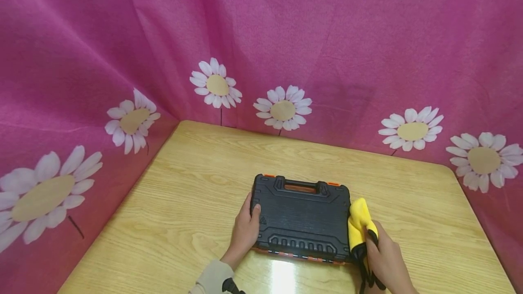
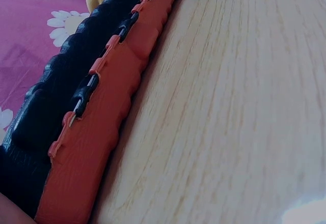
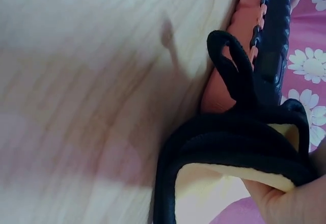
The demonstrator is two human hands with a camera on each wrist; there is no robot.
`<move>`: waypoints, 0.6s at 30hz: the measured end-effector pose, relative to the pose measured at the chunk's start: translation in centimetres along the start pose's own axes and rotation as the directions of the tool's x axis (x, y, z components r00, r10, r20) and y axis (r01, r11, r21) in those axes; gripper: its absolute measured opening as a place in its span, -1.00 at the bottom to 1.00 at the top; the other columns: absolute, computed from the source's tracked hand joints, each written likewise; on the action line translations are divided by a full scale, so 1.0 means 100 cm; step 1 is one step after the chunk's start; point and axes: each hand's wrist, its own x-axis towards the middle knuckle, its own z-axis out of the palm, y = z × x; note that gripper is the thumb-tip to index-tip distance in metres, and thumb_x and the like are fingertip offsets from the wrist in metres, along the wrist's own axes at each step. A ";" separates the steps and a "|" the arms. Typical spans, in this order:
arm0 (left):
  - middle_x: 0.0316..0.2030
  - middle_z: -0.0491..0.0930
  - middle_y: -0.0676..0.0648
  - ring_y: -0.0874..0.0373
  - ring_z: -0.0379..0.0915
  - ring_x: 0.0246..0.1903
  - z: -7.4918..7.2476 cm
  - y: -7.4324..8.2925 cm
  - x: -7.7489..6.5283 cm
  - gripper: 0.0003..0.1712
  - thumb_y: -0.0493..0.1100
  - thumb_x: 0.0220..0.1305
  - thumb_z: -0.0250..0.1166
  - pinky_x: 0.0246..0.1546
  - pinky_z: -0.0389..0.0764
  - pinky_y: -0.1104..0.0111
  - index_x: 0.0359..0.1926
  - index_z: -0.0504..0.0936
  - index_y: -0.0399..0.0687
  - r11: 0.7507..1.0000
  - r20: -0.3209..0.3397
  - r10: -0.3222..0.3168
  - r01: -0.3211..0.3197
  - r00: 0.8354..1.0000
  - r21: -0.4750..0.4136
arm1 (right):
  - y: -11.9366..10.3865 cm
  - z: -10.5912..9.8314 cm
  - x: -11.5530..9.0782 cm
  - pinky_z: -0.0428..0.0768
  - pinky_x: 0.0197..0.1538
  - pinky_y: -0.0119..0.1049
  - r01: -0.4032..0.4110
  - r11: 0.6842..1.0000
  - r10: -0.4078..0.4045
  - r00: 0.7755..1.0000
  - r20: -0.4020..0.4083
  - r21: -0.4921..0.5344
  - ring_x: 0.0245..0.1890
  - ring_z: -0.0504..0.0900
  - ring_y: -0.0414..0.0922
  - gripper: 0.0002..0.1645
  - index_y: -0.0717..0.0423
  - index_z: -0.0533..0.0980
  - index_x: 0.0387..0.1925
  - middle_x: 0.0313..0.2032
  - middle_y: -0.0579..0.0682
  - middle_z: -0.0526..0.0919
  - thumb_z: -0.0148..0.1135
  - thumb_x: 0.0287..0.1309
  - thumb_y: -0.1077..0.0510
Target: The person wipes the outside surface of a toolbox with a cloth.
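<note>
A black plastic tool case (image 1: 302, 217) with a carry handle lies flat on the wooden table, its hinged edge facing me. The left wrist view shows its orange lower half (image 2: 102, 127) along the hinges. My left hand (image 1: 245, 230) holds the case's left side, thumb on the top edge. In my right hand (image 1: 386, 255) is a folded yellow cloth (image 1: 359, 221) with black trim, against the case's right side. Its black edging and loop (image 3: 232, 66) show in the right wrist view. The fingers behind the cloth are partly hidden.
The pale wooden table (image 1: 184, 180) extends around the case. A magenta curtain (image 1: 327, 35) printed with white daisies hangs along its back and sides. Light reflects off the tabletop in front of the case.
</note>
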 end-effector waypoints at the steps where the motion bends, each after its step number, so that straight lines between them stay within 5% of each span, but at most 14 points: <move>1: 0.46 0.16 -0.29 -0.23 0.03 0.44 0.000 0.000 0.000 -0.37 -0.10 0.59 -0.05 0.38 0.10 -0.13 0.53 0.09 -0.26 1.000 -0.001 0.000 0.000 1.000 0.001 | 0.000 0.000 -0.001 0.43 -0.46 -0.27 -0.007 1.000 0.007 1.000 0.006 0.004 -0.49 0.44 -0.07 -0.63 0.33 0.32 0.21 -0.48 0.02 0.45 -0.10 0.53 0.19; 18: 0.46 0.17 -0.29 -0.23 0.05 0.43 0.000 0.001 0.000 -0.36 -0.08 0.59 -0.05 0.37 0.12 -0.14 0.53 0.09 -0.25 1.000 -0.005 -0.019 0.019 1.000 -0.002 | 0.005 0.002 -0.019 0.42 -0.44 -0.25 -0.064 0.998 0.063 0.997 0.042 0.026 -0.48 0.46 -0.06 -0.63 0.28 0.31 0.21 -0.45 0.02 0.48 -0.10 0.46 0.24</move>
